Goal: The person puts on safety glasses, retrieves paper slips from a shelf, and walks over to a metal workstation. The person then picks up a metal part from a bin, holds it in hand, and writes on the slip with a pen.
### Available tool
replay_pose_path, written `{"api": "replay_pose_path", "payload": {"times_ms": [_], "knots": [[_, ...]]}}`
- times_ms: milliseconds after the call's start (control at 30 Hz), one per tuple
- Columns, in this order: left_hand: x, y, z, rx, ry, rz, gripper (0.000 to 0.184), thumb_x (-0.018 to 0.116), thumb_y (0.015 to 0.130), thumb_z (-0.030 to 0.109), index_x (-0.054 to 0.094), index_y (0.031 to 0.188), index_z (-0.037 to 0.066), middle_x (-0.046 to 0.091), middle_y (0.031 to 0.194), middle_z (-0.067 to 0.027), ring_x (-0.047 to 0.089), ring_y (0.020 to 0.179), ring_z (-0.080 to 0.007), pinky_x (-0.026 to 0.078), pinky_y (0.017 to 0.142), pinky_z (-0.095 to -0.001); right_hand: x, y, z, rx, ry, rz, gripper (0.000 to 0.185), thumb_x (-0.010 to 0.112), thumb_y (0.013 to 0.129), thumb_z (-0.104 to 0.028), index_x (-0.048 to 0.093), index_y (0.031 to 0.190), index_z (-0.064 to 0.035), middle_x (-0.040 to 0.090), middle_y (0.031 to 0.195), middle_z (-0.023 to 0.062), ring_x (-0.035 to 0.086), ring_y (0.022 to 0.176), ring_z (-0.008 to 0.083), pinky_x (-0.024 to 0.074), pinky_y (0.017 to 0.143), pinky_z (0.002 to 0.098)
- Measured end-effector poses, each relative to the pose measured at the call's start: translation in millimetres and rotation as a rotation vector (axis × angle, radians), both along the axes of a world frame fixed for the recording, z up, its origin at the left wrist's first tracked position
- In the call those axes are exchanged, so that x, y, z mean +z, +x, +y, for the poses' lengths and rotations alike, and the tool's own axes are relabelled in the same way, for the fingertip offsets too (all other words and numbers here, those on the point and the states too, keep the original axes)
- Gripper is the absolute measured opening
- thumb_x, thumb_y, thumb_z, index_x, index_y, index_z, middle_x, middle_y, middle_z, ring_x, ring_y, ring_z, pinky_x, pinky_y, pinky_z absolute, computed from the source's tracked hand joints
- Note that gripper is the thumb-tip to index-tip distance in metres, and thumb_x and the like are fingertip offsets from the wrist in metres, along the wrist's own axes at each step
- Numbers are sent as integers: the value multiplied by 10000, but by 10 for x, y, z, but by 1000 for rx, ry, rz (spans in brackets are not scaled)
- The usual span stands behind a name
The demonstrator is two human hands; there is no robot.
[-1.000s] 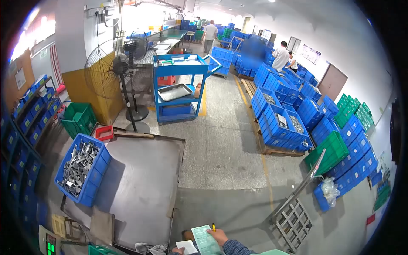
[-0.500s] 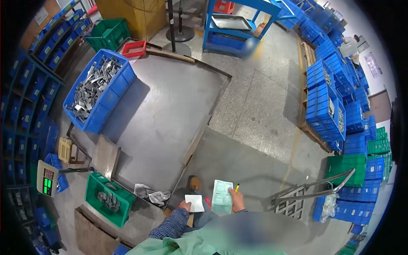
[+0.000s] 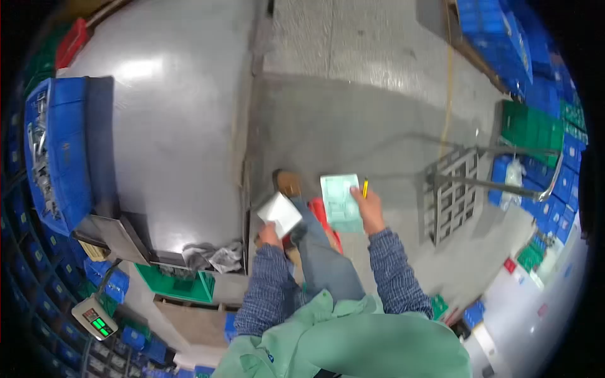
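My left hand (image 3: 271, 235) grips a small white paper pad or card (image 3: 280, 213) by its lower edge, tilted. My right hand (image 3: 372, 211) holds a pale green printed form (image 3: 341, 200) by its right side, with the thumb on its face. A yellow pen (image 3: 365, 186) sticks up from that same hand, its lower part hidden by the fingers. Both papers are apart from each other, above my legs. The print is too blurred to read. A brown shoe (image 3: 288, 183) and something red (image 3: 323, 220) show beneath the papers.
A metal platform (image 3: 183, 157) bears a blue crate (image 3: 69, 151) of metal parts at left. Grey cloths (image 3: 214, 257) lie at its near edge, by a green crate (image 3: 176, 283) and a lit scale display (image 3: 99, 322). A grey trolley (image 3: 457, 189) and stacked crates (image 3: 532, 129) stand at right.
My view has turned and tilted downward, so the platform and blue crate sit farther left. The white paper is now more tilted. Both hands keep their hold.
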State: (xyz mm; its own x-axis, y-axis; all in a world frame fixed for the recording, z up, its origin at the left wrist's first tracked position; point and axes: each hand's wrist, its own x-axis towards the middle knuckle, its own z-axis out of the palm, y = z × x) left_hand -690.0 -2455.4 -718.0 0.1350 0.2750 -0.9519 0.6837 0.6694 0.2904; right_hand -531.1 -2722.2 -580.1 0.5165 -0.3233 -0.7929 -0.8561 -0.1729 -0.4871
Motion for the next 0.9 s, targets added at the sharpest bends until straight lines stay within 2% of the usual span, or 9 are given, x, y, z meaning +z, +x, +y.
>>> {"api": "replay_pose_path", "payload": {"times_ms": [67, 100, 233, 333, 367, 567, 667, 800, 900], "knots": [[-2, -55, 85, -215, 122, -106, 405, 532, 940, 210, 546, 1268, -27, 637, 1205, -154, 649, 1047, -292, 539, 851, -432, -220, -185, -121, -1, -73, 3, 308, 706, 909, -293, 652, 857, 6, 538, 722, -35, 446, 683, 60, 377, 588, 275], [107, 367, 36, 199, -12, 112, 396, 525, 959, 219, 544, 1272, -23, 635, 1224, -146, 645, 1064, -280, 533, 877, -416, -246, -226, -178, 10, -101, 12, 319, 707, 905, -289, 652, 844, 19, 525, 695, -33, 433, 661, 59, 365, 568, 280], [-399, 405, 291, 182, -78, 6, 482, 577, 954, 181, 458, 1389, 11, 584, 1303, -166, 606, 1136, -312, 469, 1009, -382, -523, -404, -379, 96, -168, -40, 336, 700, 907, -268, 646, 817, 51, 483, 617, -35, 400, 603, 56, 336, 520, 289], [-652, 384, 428, -114, 105, -164, 396, 554, 1011, 253, 483, 1345, 51, 568, 1316, -105, 561, 1176, -273, 456, 1000, -470, -763, -728, -599, 77, -166, -83, 326, 685, 921, -248, 635, 796, 49, 468, 604, -43, 391, 599, 53, 328, 514, 290], [-531, 682, 367, 266, 4, -78, 386, 549, 1014, 243, 484, 1342, 51, 568, 1318, -106, 561, 1171, -277, 460, 995, -489, -821, -849, -669, 52, -157, -93, 324, 680, 926, -242, 631, 786, 46, 464, 603, -45, 388, 601, 52, 325, 513, 291], [-1111, 720, 683, 482, 169, -162, 306, 513, 1024, 214, 501, 1286, 57, 624, 1210, -121, 630, 1001, -299, 588, 788, -433, -929, -1439, -852, 171, -188, 110, 339, 673, 937, -247, 584, 726, 3, 451, 633, -59, 366, 618, 45, 318, 527, 275], [-1349, 774, 996, 646, 186, -206, 342, 517, 1014, 218, 509, 1293, 20, 619, 1206, -174, 629, 1035, -320, 618, 795, -449, -980, -1720, -842, 202, -195, 164, 344, 670, 937, -254, 585, 732, 9, 449, 627, -52, 366, 619, 49, 320, 526, 280], [-1637, 711, 1031, 54, 481, -234, 360, 510, 1010, 202, 523, 1264, -53, 611, 1241, -200, 615, 1092, -331, 616, 847, -444, -986, -1848, -778, 182, -178, 206, 355, 670, 934, -261, 582, 736, 21, 446, 616, -40, 372, 617, 60, 328, 526, 297], [-1483, 813, 819, -236, 668, 19, 419, 529, 1014, 241, 479, 1331, -29, 572, 1310, -181, 582, 1158, -314, 583, 928, -441, -976, -1876, -781, 210, -192, 265, 342, 677, 921, -271, 620, 783, 37, 484, 605, 4, 410, 601, 85, 361, 531, 318]]}}
